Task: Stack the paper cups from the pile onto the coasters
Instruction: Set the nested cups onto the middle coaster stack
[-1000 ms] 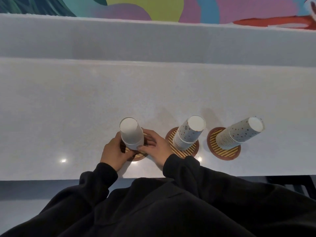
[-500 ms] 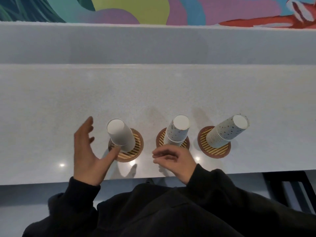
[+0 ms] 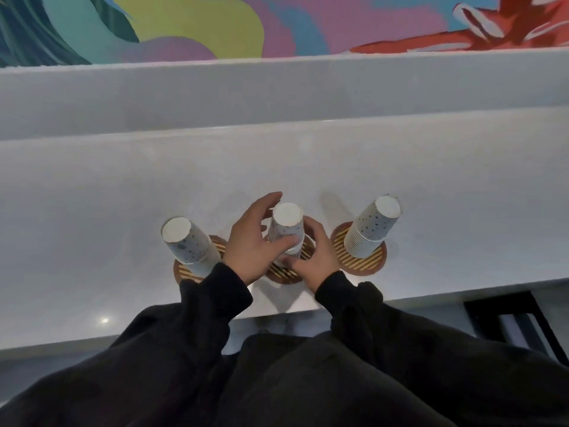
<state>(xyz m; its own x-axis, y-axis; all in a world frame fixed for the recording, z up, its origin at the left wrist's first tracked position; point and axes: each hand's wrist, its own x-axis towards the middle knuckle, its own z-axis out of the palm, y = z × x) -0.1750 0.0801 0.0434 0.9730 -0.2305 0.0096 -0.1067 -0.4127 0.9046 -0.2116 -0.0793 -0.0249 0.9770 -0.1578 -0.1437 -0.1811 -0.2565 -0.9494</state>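
Grip round middle stack point(image 3: 286, 223): left hand point(image 3: 249, 245); right hand point(image 3: 317, 257)

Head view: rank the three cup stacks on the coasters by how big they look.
Largest: right stack and left stack, about alike, so unranked.
Smallest-looking: middle stack, but unsure: it is seen nearly end-on, and the left hand and right hand hide its lower part.
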